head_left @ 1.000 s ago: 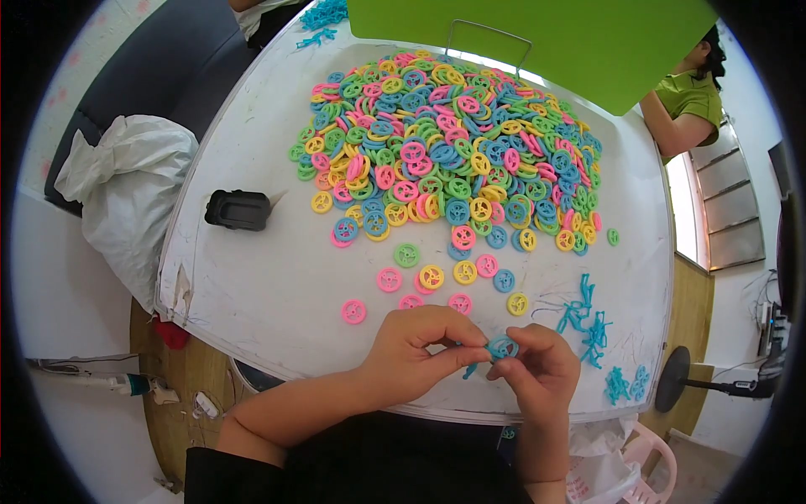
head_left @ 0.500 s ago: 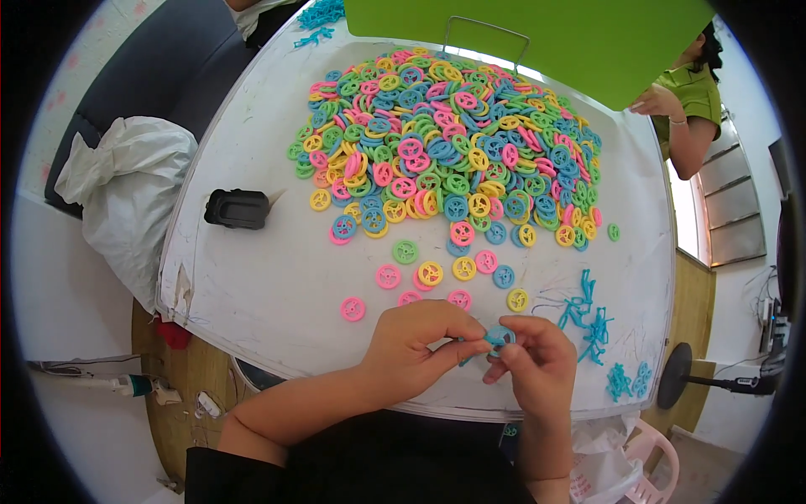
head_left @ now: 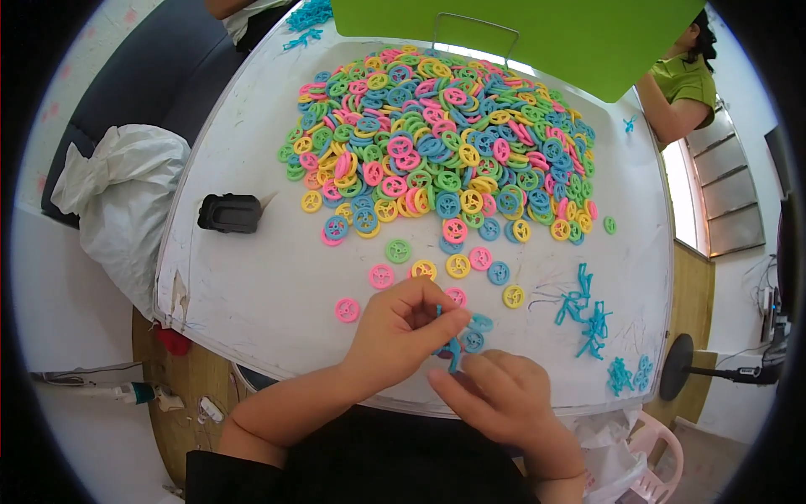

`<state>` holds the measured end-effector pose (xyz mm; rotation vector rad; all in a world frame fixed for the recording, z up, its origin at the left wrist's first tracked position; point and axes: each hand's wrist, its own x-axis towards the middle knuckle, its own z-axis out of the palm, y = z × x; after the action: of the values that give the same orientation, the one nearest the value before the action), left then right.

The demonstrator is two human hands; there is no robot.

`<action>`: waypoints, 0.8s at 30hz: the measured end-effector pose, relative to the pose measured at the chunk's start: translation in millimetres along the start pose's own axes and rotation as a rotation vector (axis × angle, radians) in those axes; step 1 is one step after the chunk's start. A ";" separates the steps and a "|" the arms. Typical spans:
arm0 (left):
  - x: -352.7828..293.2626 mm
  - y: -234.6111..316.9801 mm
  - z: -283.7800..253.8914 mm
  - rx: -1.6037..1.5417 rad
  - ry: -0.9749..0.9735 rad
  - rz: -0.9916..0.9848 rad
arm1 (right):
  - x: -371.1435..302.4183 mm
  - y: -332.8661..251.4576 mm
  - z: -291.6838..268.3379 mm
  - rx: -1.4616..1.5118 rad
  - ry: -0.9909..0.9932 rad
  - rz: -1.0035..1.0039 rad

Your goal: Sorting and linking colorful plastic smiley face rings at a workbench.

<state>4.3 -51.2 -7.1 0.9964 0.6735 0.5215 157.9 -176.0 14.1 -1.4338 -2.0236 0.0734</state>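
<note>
Near the table's front edge, my left hand [head_left: 407, 329] is closed, pinching a teal plastic frame piece [head_left: 454, 351] between thumb and fingertips. Pale blue spoked parts [head_left: 473, 340] show just beside its fingertips; whether they are joined to the frame piece cannot be made out. My right hand [head_left: 508, 393] is close by on the right, its thumb stretched left and apart from the half-curled fingers, with nothing visible in it. Loose pink, yellow, green and blue toy wheels lie beyond my hands, among them a pink wheel [head_left: 347, 310] and a yellow wheel [head_left: 513, 296].
A large heap of coloured wheels [head_left: 437, 151] covers the far middle. Teal frame pieces [head_left: 594, 328] and a small teal cluster [head_left: 620, 376] lie on the right. A black tray [head_left: 229, 213] sits left. A green board [head_left: 520, 42] stands behind; another person [head_left: 684, 92] is at far right.
My right hand has come away from the pinched piece and moved down and left. My left hand has lifted slightly and turned, still holding the teal piece. The view has shifted a little.
</note>
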 end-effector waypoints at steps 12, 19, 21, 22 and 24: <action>3.5 8.8 5.2 0.667 -0.118 0.675 | -9.2 18.0 -9.0 0.799 0.103 0.812; 3.7 1.0 -7.5 0.674 -0.150 0.542 | 1.6 20.9 -2.6 1.071 0.315 0.841; 2.7 5.9 -5.8 0.630 0.020 0.566 | -0.6 28.8 -4.4 0.711 0.276 0.866; 3.7 2.8 -7.5 0.632 0.022 0.567 | -0.8 30.9 -6.1 0.462 0.114 0.724; 7.3 -6.3 -10.9 0.528 0.104 0.618 | -5.5 29.8 1.6 0.177 -0.104 0.541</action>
<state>2.1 -42.8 -18.8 1.7028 0.5999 0.9677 182.7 -168.2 -1.7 -1.8477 -1.6041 0.5513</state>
